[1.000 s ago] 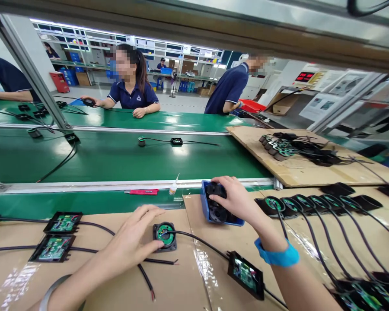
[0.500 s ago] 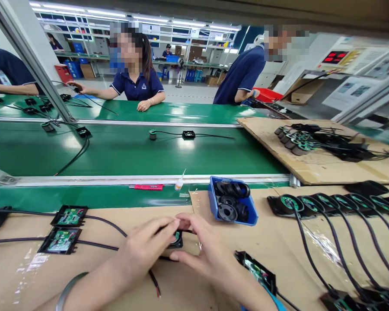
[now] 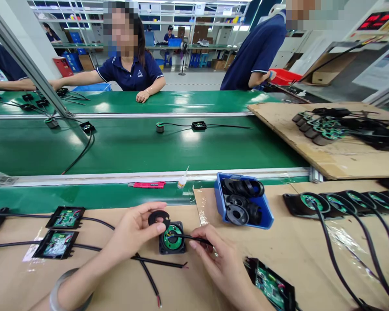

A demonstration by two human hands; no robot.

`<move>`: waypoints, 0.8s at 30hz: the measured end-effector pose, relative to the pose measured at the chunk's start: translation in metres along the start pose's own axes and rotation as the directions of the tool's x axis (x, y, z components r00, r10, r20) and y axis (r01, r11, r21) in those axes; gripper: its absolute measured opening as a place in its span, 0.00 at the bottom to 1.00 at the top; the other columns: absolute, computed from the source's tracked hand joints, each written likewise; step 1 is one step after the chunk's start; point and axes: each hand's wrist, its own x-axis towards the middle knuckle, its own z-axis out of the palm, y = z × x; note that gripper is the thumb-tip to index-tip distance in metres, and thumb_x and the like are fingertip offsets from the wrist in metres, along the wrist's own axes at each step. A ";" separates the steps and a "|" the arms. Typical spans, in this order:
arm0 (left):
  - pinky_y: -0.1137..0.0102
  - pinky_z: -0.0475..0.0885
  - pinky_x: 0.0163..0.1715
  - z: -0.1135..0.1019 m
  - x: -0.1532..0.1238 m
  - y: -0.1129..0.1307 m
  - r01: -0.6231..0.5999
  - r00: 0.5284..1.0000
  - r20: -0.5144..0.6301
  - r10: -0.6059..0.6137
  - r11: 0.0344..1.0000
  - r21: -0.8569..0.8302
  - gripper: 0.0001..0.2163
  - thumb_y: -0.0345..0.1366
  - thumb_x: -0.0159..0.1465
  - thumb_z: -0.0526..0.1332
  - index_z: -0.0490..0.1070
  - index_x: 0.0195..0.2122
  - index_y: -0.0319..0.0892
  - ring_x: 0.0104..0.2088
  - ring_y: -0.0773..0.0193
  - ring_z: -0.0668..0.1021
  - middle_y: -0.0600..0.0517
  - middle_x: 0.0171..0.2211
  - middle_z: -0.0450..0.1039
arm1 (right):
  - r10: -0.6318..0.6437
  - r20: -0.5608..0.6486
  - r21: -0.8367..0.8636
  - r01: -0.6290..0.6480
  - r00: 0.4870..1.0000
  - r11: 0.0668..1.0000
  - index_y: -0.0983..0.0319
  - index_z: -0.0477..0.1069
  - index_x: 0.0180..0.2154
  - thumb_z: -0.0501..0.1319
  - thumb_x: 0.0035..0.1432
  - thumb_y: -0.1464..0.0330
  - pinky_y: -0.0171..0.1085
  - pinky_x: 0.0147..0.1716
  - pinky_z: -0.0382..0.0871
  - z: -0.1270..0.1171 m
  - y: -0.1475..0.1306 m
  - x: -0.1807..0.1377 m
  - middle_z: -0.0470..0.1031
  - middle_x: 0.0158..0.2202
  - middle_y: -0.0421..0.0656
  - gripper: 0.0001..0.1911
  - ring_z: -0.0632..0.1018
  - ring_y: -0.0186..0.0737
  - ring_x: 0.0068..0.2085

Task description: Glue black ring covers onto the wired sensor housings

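Between thumb and fingers, my left hand pinches a black ring-shaped cap, tilted over the upper left of a square black housing. Inside the housing sits a round green circuit board with small coloured wires at its middle. My right hand grips the black cable that runs out of the housing to the right. Two bare-ended black cables lie just below. By my right wrist is a black box with a green circuit board.
A blue bin of black caps stands ahead on the right. Several cabled housings line the right side. Two open circuit boxes lie left. A red cutter and small bottle rest before the green conveyor; co-workers are beyond.
My hands have moved apart, uncovering the housing and its board. The black cap now shows in my left hand, the cable in my right. The view has shifted slightly.
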 end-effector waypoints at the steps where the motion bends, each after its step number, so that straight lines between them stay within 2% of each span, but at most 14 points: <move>1: 0.63 0.80 0.46 0.002 -0.001 -0.001 -0.085 0.996 0.005 0.085 0.990 0.116 0.20 0.41 0.58 0.73 0.78 0.50 0.43 0.43 0.57 0.83 0.46 0.43 0.82 | -0.013 -0.013 0.006 0.013 1.000 1.000 0.58 0.70 0.38 0.57 0.67 0.73 0.27 0.25 0.67 0.000 -0.001 0.000 0.73 0.31 0.36 0.05 0.74 0.31 0.27; 3: 0.63 0.80 0.48 0.005 -0.004 -0.002 -0.288 0.956 0.058 0.286 0.894 0.342 0.19 0.44 0.59 0.72 0.79 0.50 0.44 0.45 0.56 0.83 0.46 0.45 0.82 | -0.030 -0.033 0.018 0.030 0.999 0.999 0.58 0.70 0.39 0.57 0.67 0.74 0.26 0.26 0.68 0.000 -0.002 -0.001 0.74 0.32 0.37 0.06 0.75 0.31 0.28; 6: 0.69 0.81 0.46 0.008 -0.007 -0.001 -0.525 0.836 0.179 0.518 0.664 0.532 0.19 0.46 0.63 0.68 0.77 0.51 0.43 0.47 0.57 0.83 0.43 0.48 0.81 | -0.020 -0.013 0.034 0.021 1.000 0.999 0.58 0.70 0.40 0.56 0.68 0.75 0.26 0.29 0.70 0.000 -0.002 -0.003 0.74 0.34 0.39 0.07 0.76 0.32 0.32; 9: 0.72 0.82 0.43 0.006 -0.006 0.003 -0.621 0.743 0.256 0.618 0.495 0.607 0.17 0.45 0.68 0.62 0.76 0.51 0.39 0.44 0.61 0.84 0.41 0.47 0.80 | -0.001 0.011 0.035 0.001 1.000 0.999 0.58 0.70 0.42 0.56 0.68 0.75 0.27 0.32 0.72 0.002 0.002 -0.007 0.74 0.36 0.41 0.08 0.77 0.32 0.34; 11: 0.70 0.82 0.44 0.004 -0.004 0.004 -0.659 0.701 0.302 0.646 0.424 0.621 0.17 0.46 0.68 0.62 0.76 0.50 0.38 0.44 0.61 0.83 0.42 0.45 0.81 | -0.007 -0.012 0.038 0.008 1.000 0.999 0.58 0.71 0.42 0.56 0.68 0.75 0.27 0.34 0.73 0.005 0.005 -0.009 0.74 0.36 0.41 0.08 0.77 0.33 0.35; 13: 0.68 0.81 0.46 0.002 -0.003 0.004 -0.667 0.688 0.309 0.657 0.405 0.626 0.18 0.47 0.67 0.63 0.75 0.50 0.38 0.45 0.59 0.83 0.42 0.45 0.81 | -0.022 -0.049 0.050 0.025 0.999 0.998 0.58 0.71 0.42 0.56 0.67 0.76 0.28 0.34 0.74 0.007 0.007 -0.011 0.74 0.36 0.41 0.08 0.78 0.34 0.35; 15: 0.70 0.81 0.46 0.001 -0.003 0.002 -0.650 0.704 0.281 0.652 0.433 0.625 0.18 0.46 0.67 0.63 0.75 0.52 0.38 0.47 0.60 0.82 0.41 0.48 0.79 | -0.032 -0.078 0.061 0.037 0.996 0.997 0.58 0.71 0.42 0.56 0.67 0.76 0.28 0.34 0.74 0.009 0.008 -0.011 0.74 0.36 0.42 0.09 0.78 0.34 0.35; 19: 0.78 0.81 0.39 0.006 -0.007 -0.003 -0.665 0.704 0.266 0.659 0.479 0.573 0.16 0.42 0.69 0.62 0.74 0.53 0.37 0.42 0.65 0.83 0.41 0.46 0.77 | -0.033 -0.092 0.054 0.038 0.995 0.998 0.58 0.71 0.42 0.56 0.67 0.77 0.27 0.34 0.74 0.010 0.008 -0.009 0.73 0.36 0.42 0.09 0.78 0.33 0.35; 24: 0.67 0.82 0.44 0.012 -0.005 -0.007 -0.700 0.653 0.284 0.702 0.415 0.581 0.16 0.43 0.68 0.63 0.75 0.51 0.39 0.45 0.59 0.82 0.42 0.46 0.79 | -0.045 -0.068 0.032 0.048 0.997 0.998 0.58 0.72 0.42 0.56 0.67 0.77 0.27 0.35 0.74 0.007 0.008 -0.007 0.73 0.37 0.42 0.10 0.78 0.33 0.35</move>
